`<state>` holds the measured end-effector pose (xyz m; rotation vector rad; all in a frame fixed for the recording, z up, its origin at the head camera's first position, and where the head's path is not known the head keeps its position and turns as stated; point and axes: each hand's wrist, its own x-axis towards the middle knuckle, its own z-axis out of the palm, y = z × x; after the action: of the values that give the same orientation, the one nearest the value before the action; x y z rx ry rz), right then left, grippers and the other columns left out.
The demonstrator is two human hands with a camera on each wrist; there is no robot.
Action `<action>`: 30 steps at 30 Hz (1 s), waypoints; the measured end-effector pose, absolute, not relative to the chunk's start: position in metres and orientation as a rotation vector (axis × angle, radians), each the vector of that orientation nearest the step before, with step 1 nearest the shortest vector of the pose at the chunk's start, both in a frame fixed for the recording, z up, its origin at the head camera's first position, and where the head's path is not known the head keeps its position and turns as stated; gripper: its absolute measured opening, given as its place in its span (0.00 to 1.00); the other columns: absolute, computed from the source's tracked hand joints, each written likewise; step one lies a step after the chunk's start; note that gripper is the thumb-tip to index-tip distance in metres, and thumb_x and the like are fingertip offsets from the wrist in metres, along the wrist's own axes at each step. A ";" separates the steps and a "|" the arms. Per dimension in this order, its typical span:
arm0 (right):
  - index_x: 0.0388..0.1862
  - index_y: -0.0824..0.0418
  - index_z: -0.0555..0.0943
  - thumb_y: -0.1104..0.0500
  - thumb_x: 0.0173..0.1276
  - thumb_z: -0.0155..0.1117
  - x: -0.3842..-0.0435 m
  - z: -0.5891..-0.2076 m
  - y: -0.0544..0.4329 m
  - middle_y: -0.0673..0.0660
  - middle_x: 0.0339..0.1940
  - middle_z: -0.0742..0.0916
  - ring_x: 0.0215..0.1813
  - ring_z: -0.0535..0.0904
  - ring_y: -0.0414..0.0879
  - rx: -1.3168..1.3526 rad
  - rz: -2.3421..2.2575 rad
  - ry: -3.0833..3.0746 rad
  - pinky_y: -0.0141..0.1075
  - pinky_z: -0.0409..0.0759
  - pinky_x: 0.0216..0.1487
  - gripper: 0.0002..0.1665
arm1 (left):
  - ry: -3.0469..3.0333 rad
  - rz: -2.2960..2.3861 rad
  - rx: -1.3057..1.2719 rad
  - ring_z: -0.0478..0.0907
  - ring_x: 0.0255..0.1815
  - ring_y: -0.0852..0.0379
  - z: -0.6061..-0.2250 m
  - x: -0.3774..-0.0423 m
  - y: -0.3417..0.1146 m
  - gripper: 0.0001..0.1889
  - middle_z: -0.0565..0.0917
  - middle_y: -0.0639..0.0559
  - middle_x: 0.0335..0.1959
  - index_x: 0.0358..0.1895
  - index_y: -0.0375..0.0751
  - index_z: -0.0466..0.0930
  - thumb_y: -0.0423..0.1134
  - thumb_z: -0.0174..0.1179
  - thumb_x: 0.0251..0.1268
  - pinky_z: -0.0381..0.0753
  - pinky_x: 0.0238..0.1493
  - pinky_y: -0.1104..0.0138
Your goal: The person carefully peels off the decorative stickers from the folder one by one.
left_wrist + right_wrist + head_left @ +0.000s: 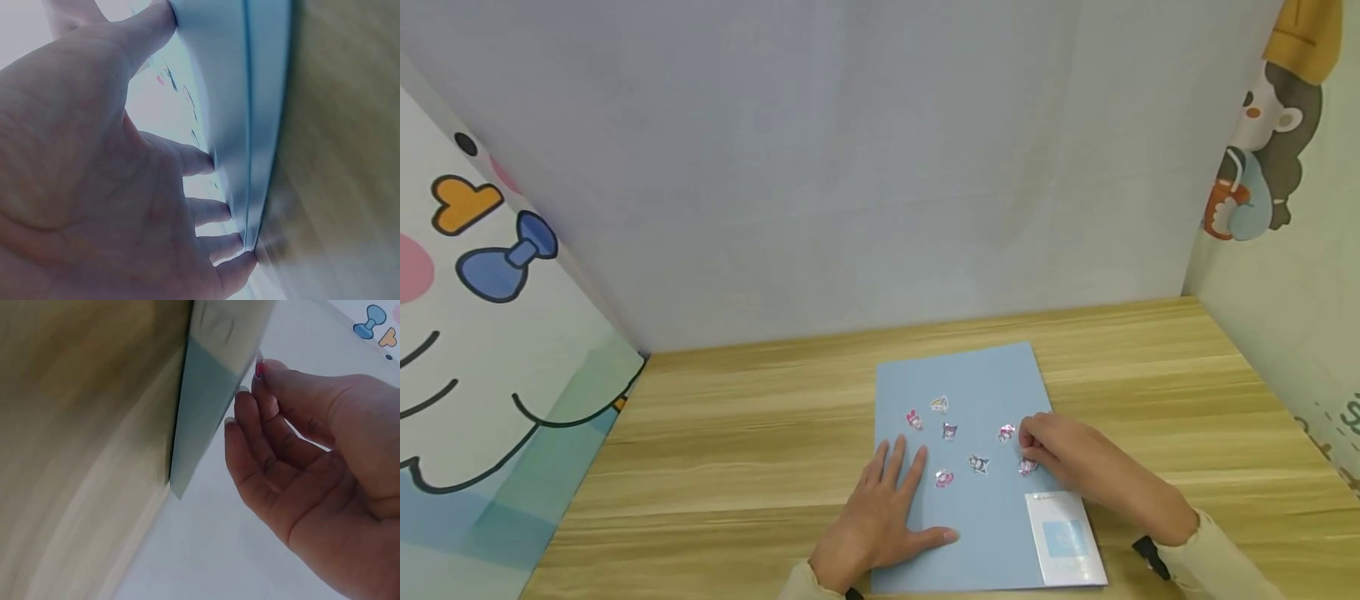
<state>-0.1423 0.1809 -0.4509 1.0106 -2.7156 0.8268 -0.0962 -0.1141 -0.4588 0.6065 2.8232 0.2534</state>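
A light blue folder [992, 550] lies on the wooden table. Several small cartoon stickers, among them a pink one [944, 478] and a grey one [978, 464], are spread over its cover. My left hand [880, 517] rests on the folder's left part with its fingers spread; in the left wrist view the fingertips [203, 164] press at the cover. Over the right edge, my right hand [1067, 454] pinches a small pink-red sticker [259, 367] between thumb and index finger, close above the cover. The other fingers of that hand are bent loosely.
A white packet with a blue square [1066, 542] lies on the folder's lower right corner. Wood-grain tabletop [737, 467] surrounds the folder. A pale curtain [887, 192] stands behind the table, with cartoon-printed panels on the left [475, 350] and right [1270, 275].
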 end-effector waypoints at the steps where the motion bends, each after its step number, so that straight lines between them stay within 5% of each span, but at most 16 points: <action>1: 0.31 0.52 0.74 0.68 0.64 0.73 -0.143 -0.450 0.183 0.41 0.28 0.72 0.32 0.67 0.34 0.997 0.840 -2.717 0.30 0.70 0.31 0.17 | 2.820 0.249 0.605 0.47 0.83 0.36 -0.459 -0.096 -0.114 0.56 0.52 0.36 0.83 0.82 0.42 0.55 0.77 0.56 0.61 0.55 0.78 0.47; 30: 0.31 0.57 0.80 0.73 0.66 0.68 -0.166 -0.441 0.247 0.45 0.28 0.80 0.32 0.72 0.38 0.694 0.802 -2.894 0.35 0.76 0.33 0.12 | 2.842 0.247 0.639 0.49 0.82 0.36 -0.459 -0.094 -0.115 0.55 0.54 0.36 0.82 0.82 0.41 0.55 0.77 0.56 0.61 0.55 0.78 0.46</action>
<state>-0.1659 0.2471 -0.4413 0.6942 -2.8939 0.8024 -0.0944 -0.1154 -0.4591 0.6388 2.8416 0.2470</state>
